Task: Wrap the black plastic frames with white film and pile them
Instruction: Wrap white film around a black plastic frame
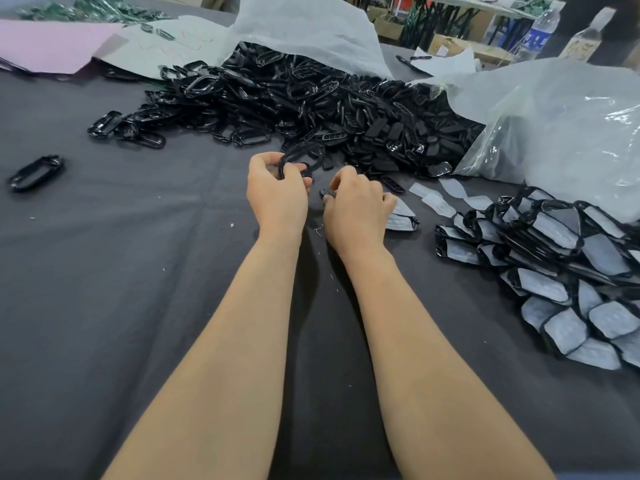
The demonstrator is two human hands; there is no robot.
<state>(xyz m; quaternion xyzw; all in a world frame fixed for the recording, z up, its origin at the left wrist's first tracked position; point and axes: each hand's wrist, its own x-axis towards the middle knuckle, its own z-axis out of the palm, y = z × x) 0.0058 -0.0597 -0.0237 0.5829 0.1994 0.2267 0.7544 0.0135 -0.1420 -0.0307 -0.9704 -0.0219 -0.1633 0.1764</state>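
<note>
On my feed, the left hand (277, 192) grips a black frame (304, 155) — fingers curled round it. The right hand (356, 206) pinches a small dark piece (326, 194).

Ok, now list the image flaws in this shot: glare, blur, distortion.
Head view: wide-angle bending toward the edges; glare patches on the clear bag; small glints on the loose frames; bottles at the back are blurred; the frame in the left hand looks slightly soft; a soft shadow lies mid-cloth.
</note>
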